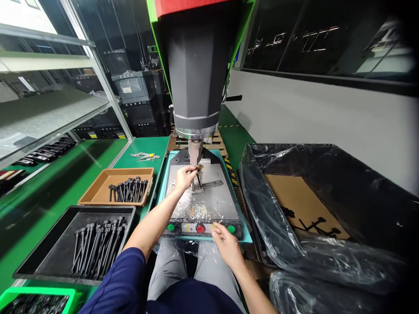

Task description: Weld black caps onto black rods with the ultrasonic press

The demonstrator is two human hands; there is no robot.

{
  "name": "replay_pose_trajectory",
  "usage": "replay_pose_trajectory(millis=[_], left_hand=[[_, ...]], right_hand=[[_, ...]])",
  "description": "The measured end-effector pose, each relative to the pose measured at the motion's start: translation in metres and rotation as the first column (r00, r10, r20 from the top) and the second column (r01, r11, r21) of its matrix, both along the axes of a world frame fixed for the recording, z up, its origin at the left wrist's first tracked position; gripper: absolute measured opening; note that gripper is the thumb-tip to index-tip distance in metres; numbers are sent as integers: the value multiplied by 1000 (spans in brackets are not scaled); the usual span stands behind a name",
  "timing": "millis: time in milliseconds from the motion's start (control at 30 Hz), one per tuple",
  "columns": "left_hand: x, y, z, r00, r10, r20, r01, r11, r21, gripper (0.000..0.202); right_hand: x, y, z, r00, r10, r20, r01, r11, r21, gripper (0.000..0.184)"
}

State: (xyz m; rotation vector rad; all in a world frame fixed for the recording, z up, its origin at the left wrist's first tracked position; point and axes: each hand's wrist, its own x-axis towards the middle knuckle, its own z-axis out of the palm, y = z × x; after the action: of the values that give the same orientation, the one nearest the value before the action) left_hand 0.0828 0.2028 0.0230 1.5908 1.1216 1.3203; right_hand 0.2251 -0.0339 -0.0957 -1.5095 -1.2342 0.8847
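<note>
My left hand (pixel 185 178) is closed in a pinch on a slim black stem-like part (pixel 198 178), directly below the metal tip (pixel 195 151) of a large press-like machine (pixel 196 69). The part's lower end reaches down to a small fixture on the metal base plate (pixel 218 207). My right hand (pixel 226 246) hovers at the front edge of the base, fingers loosely apart and holding nothing. It is nearest to the right green button (pixel 231 229). A red button (pixel 200 228) and a left green button (pixel 170 227) sit on the same strip.
On the left, a brown tray (pixel 98 185) and a black tray (pixel 42 257) hold many black stems. A green bin (pixel 77 301) contains small black parts. Tools (pixel 145 156) lie behind. At right, a plastic-lined box (pixel 275 222) holds cardboard (pixel 294 192) and several black parts.
</note>
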Motion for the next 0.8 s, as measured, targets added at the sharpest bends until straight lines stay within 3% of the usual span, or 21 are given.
replay_pose_trajectory(millis=[133,267,467,600,667,700,767,800], left_hand=[[-3,16,3,994,-32,-105,36,999,32,11],[-14,34,2,975,-201,-98,203,979,15,18],[-26,53,9,889,-432,-150,429,902,-52,23],[-29,52,23,871,-478,-115,485,874,32,19],[-35,46,22,915,-402,-33,403,913,69,19],[-39,40,18,950,-311,29,309,949,69,20],[-48,24,3,988,-37,150,34,999,27,21],[-53,12,-8,979,103,177,-104,995,-7,20]], right_hand=[[5,-11,-17,999,-17,-50,15,999,-47,44],[8,-19,-27,995,-21,-96,13,997,-79,47],[13,-19,-29,990,-3,-140,-14,993,-120,50],[28,-12,-23,993,-81,-80,74,994,-83,51],[42,-6,-20,974,-225,1,225,974,-39,50],[49,-2,-20,952,-303,45,304,953,-12,49],[62,4,-21,902,-410,135,410,912,27,50],[66,6,-22,885,-432,177,432,901,36,52]])
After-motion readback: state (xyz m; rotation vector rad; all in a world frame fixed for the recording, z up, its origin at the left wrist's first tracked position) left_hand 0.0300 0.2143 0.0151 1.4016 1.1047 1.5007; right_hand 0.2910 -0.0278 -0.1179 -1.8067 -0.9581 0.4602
